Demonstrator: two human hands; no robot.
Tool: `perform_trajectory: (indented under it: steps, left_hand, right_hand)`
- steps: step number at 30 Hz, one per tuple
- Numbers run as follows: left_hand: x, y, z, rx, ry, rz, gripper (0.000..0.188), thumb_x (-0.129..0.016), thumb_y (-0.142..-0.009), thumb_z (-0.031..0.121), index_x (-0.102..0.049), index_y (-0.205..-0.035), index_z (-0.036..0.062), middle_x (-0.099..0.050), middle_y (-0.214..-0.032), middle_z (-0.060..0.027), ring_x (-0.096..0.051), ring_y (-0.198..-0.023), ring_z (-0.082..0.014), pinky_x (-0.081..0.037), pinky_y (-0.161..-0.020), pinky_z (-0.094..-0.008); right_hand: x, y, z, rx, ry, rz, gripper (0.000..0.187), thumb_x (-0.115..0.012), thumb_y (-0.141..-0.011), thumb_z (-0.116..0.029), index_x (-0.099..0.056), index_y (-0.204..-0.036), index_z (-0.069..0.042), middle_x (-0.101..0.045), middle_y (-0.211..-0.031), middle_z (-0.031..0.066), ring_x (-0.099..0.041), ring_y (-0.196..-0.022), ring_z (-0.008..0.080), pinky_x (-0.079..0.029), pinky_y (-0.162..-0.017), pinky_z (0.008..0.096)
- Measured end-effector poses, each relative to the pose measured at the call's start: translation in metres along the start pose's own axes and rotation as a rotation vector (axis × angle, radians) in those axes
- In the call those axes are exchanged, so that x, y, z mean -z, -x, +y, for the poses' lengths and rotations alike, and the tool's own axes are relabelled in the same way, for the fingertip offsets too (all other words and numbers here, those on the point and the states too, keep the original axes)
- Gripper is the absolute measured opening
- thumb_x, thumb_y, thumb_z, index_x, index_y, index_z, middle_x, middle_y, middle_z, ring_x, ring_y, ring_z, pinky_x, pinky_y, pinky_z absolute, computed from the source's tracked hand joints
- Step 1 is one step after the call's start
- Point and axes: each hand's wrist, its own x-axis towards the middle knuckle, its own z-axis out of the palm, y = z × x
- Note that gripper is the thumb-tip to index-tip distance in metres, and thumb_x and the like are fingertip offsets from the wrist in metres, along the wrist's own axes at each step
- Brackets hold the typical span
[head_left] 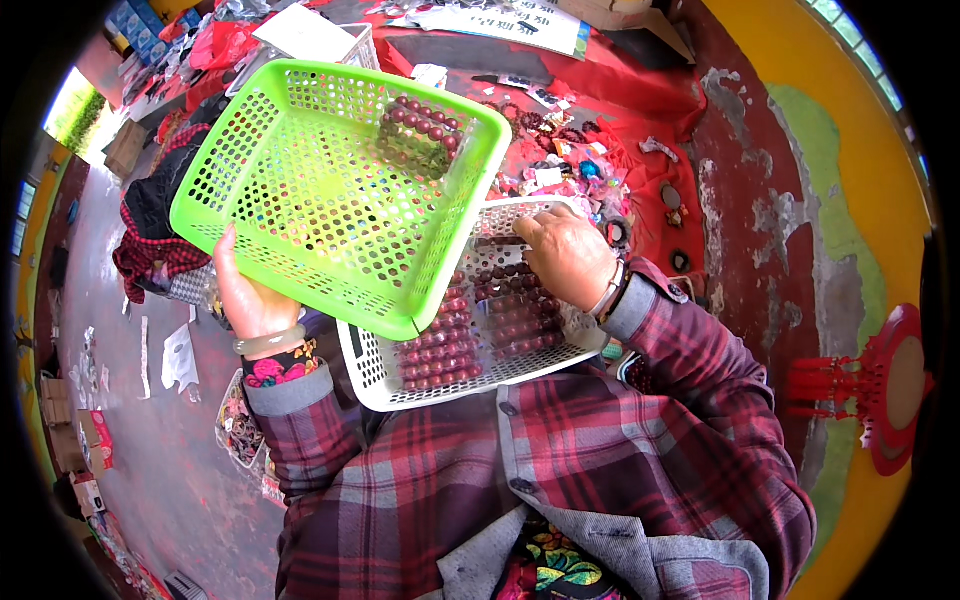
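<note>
A bright green plastic basket (310, 200) with a perforated floor and walls is held up and tilted, with my left hand (252, 298) gripping its near left side. At its far right corner lies a clear pack of dark red bead bracelets (422, 130). Below it, a white perforated basket (450, 398) rests at my lap, partly covered by the green one. Inside it are rows of dark red bead bracelets (440, 350) in clear wrapping. My right hand (568, 255) reaches over its far right part, fingers curled together; what they hold is hidden.
Ahead, a red-covered surface (660, 150) bears scattered bracelets and small packaged trinkets. Another white basket (360, 48) with a white sheet on it stands at the back. A basket of small items (240, 425) sits at my left on the floor, near paper scraps (180, 358).
</note>
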Motion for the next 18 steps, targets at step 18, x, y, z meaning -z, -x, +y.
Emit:
perform_trajectory:
  steps: [18]
  left_hand:
    - [-0.003, 0.004, -0.003, -0.025, 0.028, -0.029, 0.043, -0.053, -0.089, 0.028, -0.048, -0.125, 0.0051, -0.058, -0.117, -0.0095, -0.056, -0.104, -0.0246, -0.045, -0.089, -0.0418]
  right_hand:
    - [0.15, -0.043, -0.013, 0.079, -0.209, 0.132, 0.014, -0.058, -0.078, -0.012, -0.062, -0.085, 0.0, -0.061, -0.075, 0.0179, -0.06, -0.073, 0.0365, -0.047, -0.064, 0.0416]
